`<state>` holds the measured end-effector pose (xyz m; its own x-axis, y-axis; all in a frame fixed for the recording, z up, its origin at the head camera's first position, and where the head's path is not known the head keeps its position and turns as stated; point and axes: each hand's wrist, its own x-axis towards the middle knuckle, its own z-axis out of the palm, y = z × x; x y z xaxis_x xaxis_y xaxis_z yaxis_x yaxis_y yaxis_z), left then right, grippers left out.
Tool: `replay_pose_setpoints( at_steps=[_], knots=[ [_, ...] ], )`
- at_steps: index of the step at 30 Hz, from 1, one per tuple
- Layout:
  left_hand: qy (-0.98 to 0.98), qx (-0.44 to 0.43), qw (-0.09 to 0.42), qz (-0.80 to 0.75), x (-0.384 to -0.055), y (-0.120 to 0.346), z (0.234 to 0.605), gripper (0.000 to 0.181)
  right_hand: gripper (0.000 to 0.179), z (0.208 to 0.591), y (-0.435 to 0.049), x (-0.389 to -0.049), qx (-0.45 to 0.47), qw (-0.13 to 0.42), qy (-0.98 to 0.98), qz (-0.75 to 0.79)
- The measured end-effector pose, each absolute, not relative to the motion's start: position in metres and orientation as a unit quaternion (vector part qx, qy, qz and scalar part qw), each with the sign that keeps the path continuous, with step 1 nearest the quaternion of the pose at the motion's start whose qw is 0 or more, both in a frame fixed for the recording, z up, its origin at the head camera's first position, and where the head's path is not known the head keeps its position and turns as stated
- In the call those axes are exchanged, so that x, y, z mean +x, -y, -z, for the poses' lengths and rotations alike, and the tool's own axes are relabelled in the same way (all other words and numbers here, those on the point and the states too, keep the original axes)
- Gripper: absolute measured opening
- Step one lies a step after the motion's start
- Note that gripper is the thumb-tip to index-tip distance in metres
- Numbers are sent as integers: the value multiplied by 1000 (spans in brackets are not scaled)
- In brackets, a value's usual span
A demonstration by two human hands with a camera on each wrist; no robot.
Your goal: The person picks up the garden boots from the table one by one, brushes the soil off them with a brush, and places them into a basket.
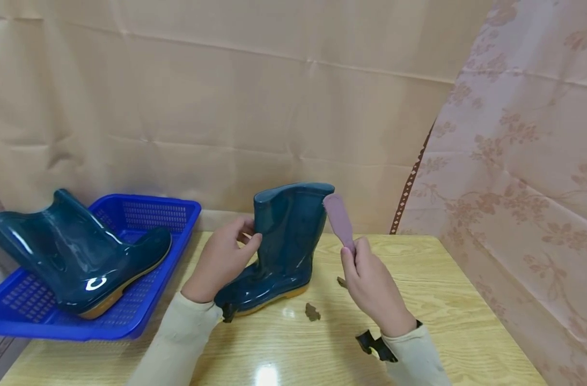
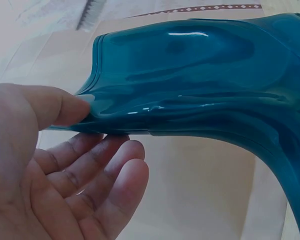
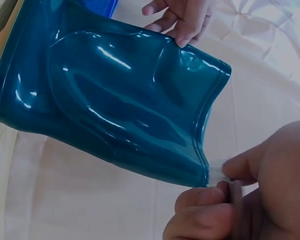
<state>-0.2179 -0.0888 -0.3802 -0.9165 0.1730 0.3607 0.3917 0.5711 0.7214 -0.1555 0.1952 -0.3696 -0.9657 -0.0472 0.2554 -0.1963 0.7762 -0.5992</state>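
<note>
A dark green rubber rain boot (image 1: 288, 236) stands upright on the table, toe to the left. My left hand (image 1: 226, 254) pinches the front of its shaft; in the left wrist view the thumb (image 2: 65, 106) lies on one side and the fingertips on the other. My right hand (image 1: 373, 284) grips a brush with a flat pink back (image 1: 339, 217), raised at the right of the boot's top. Its pale bristles (image 2: 93, 12) show in the left wrist view. In the right wrist view the bristles (image 3: 217, 172) are right at the boot's rim.
A second green rain boot (image 1: 76, 262) lies tilted in a blue plastic basket (image 1: 187, 214) on the left. Two brown crumbly bits lie on the wooden table (image 1: 448, 300), one a flat piece (image 1: 312, 312) before the boot. A beige cloth (image 1: 255, 107) hangs behind.
</note>
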Motion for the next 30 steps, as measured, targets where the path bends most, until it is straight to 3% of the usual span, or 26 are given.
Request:
replay_pose_setpoints(
  at_steps=[11,15,19,24,30],
  knots=[
    [872,-186,89,444,-217,99,375,25,44,366,-202,-157,34,106,941,-320],
    [878,-185,87,433,-214,96,376,21,34,363,-203,-156,11,123,947,-296],
    [882,-179,113,421,-210,91,378,17,20,363,-203,-154,-13,131,951,-279],
    [870,-155,173,435,-216,87,378,15,26,364,-206,-153,-30,118,954,-276],
    [848,-124,166,488,-233,89,376,18,29,367,-206,-159,-32,118,955,-269]
  ],
)
